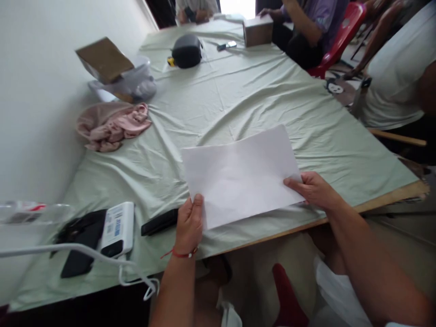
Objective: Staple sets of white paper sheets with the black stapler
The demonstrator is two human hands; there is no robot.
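Two hands, left hand point(189, 222) and right hand point(315, 190), pinch the paper sheet point(240, 175) (fingers closed on opposite corners), keeping it taut above the desk point(238, 100).

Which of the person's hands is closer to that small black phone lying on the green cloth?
Left. The left hand grips the white sheet at its near left corner, right beside the black phone. The right hand holds the sheet's right edge, well across from the phone.

Single head view, looking forward-down, close over table point(238, 95) edge.
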